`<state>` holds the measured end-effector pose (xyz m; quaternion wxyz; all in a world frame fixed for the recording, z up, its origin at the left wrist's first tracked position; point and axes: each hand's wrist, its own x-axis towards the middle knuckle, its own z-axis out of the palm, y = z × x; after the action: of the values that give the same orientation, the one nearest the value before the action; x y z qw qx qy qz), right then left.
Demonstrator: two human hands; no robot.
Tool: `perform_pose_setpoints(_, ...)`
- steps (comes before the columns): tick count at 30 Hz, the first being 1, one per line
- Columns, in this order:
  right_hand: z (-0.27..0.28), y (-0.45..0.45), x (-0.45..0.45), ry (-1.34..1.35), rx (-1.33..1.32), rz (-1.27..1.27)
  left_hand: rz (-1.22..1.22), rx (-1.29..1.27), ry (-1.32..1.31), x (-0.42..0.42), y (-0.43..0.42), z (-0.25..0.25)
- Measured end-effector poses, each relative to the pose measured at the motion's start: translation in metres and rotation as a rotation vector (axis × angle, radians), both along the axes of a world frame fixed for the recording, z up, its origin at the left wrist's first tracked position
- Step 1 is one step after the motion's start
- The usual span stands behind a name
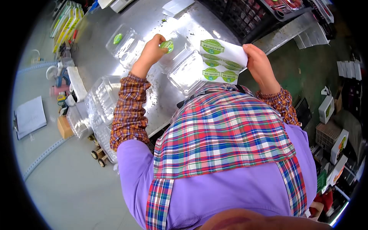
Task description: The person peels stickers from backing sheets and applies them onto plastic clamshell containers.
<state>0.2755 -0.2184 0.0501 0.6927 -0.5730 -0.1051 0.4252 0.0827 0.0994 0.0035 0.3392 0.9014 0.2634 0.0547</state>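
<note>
Between the pinched fingers of my left hand point(153, 51) is a round green sticker point(167, 46). It is over a clear plastic clamshell box point(187, 73) whose lid is open; whether the sticker touches the lid I cannot tell. My right hand point(262, 65) grips the right edge of a white sheet of green stickers point(220, 75), which bends near its middle. To the left of my left hand lies another clear box point(128, 44) with a green sticker on it.
A metal table point(94, 50) carries the boxes, and small green scraps lie on it. At the back right stands a black crate point(249, 19) with red contents. Stacked clear containers point(103, 99) sit at the table's left edge. A clipboard point(30, 117) is further left.
</note>
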Motion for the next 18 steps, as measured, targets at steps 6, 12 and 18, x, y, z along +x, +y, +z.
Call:
perform_pose_setpoints(6,-0.008,-0.009,-0.002,0.069,-0.016,0.019,-0.025,-0.01,0.077,0.007,-0.002,-0.025)
perform_pose_setpoints(12,-0.012,-0.005,-0.009,0.087,-0.001,0.039,-0.007,-0.019,0.073,0.005,0.002,-0.032)
perform_pose_setpoints(18,-0.014,-0.001,-0.011,0.087,0.005,0.08,0.01,-0.037,0.046,0.005,0.0,-0.033)
